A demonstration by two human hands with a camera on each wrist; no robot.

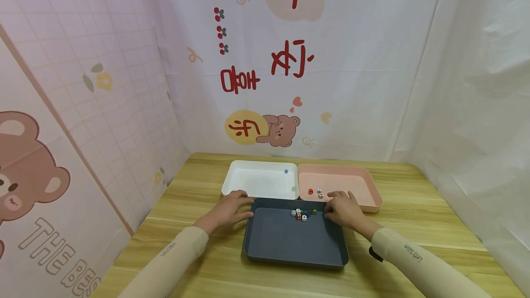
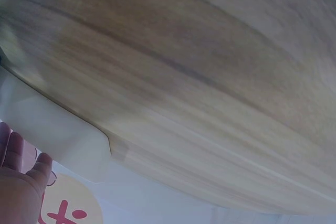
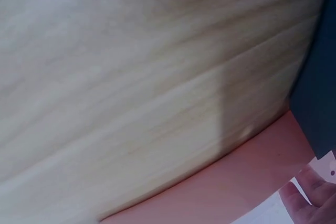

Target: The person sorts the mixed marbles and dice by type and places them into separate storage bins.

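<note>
A dark grey tray (image 1: 296, 243) lies on the wooden table. Several small dice (image 1: 299, 215), white, red, blue and green, sit together near its far wall. My left hand (image 1: 227, 213) is at the tray's far left corner, thumb by the left rim and fingers reaching toward the white tray's near edge. At the far right corner is my right hand (image 1: 347, 210), its thumb at the dark rim and its other fingers over the pink tray. In the wrist views, the left fingers (image 2: 14, 150) look relaxed and the right fingers (image 3: 302, 198) loosely bent.
Behind the dark tray stand a white tray (image 1: 261, 183) and a pink tray (image 1: 343, 180), side by side. The white one holds a small blue die (image 1: 286, 171) and a pale green one (image 1: 293, 189). In the pink one lie a red die (image 1: 310, 191) and two white dice (image 1: 320, 193).
</note>
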